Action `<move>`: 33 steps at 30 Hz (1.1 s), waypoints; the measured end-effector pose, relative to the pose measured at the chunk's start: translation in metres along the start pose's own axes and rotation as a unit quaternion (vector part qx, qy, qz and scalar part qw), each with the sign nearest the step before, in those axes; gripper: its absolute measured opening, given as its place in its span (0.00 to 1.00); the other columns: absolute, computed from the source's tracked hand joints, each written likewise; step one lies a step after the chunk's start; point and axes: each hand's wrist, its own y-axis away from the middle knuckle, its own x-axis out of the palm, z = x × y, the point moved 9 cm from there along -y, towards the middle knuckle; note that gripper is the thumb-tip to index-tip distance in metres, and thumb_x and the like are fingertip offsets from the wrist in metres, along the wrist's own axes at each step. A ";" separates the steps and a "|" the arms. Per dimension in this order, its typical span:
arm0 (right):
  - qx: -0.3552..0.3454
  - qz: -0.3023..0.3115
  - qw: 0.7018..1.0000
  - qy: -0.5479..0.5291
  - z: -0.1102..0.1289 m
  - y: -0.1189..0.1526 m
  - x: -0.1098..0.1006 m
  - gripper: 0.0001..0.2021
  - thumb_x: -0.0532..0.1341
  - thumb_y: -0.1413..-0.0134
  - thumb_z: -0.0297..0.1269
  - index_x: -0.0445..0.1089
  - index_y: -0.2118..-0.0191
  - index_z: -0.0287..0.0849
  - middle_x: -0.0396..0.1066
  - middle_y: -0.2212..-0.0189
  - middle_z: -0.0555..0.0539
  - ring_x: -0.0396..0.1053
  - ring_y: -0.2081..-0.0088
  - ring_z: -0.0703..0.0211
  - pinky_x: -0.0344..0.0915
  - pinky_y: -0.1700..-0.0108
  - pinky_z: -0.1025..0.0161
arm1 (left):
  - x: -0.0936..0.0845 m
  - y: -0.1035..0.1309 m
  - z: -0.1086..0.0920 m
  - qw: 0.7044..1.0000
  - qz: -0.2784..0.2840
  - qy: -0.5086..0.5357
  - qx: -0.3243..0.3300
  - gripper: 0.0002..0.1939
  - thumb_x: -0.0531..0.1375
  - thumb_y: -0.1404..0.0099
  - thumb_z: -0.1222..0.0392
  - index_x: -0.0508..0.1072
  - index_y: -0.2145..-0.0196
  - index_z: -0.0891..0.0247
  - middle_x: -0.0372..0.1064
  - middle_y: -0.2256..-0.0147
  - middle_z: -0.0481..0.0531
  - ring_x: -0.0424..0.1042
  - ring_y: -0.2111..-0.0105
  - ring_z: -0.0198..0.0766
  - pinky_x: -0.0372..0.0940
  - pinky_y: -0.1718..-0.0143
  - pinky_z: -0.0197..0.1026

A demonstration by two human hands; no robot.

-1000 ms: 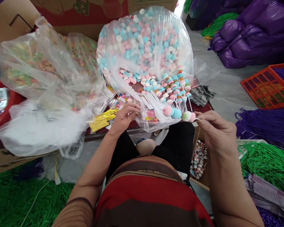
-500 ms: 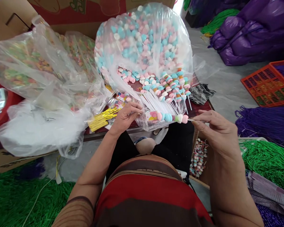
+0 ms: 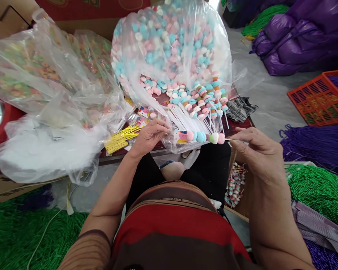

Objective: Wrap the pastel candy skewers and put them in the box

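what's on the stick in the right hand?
On the stick: candies, pink at both ends, blue, white and green between. The stretch running through them is covered, so I can't see it.

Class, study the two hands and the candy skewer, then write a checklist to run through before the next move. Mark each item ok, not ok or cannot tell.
1. Right hand grips the candy skewer by its bare stick end: ok.
2. Candies lined up along the stick: ok.
3. Left hand firmly holding the clear plastic: cannot tell; its fingertips are at the plastic, but the grip is unclear.
4. Skewer's far end inside the plastic: cannot tell; it may only lie over it.
5. Yellow strips close to the left hand: ok.
6. A yellow strip around the skewer's stick: not ok; none shows there.
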 end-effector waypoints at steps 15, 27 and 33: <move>0.109 0.096 0.989 0.041 -0.025 0.018 0.013 0.16 0.64 0.39 0.54 0.79 0.59 0.48 0.74 0.78 0.52 0.68 0.77 0.61 0.63 0.73 0.62 | -0.003 0.001 -0.010 0.993 -0.047 -0.105 0.026 0.13 0.62 0.30 0.48 0.79 0.66 0.57 0.77 0.65 0.52 0.74 0.63 0.39 0.68 0.56 0.43; 0.226 0.041 0.921 -0.315 -0.028 0.019 0.081 0.10 0.68 0.47 0.39 0.66 0.65 0.47 0.76 0.71 0.53 0.65 0.78 0.65 0.66 0.71 0.63 | 0.002 0.003 -0.012 0.990 -0.050 -0.120 0.050 0.10 0.61 0.29 0.52 0.79 0.64 0.57 0.76 0.64 0.52 0.74 0.61 0.39 0.68 0.56 0.43; 0.279 0.016 0.889 -0.363 -0.022 0.006 0.121 0.07 0.65 0.53 0.37 0.70 0.66 0.44 0.50 0.84 0.62 0.38 0.84 0.72 0.37 0.80 0.67 | 0.010 0.006 -0.022 0.985 -0.043 -0.136 0.100 0.07 0.61 0.29 0.57 0.80 0.62 0.58 0.76 0.63 0.52 0.74 0.61 0.37 0.68 0.56 0.40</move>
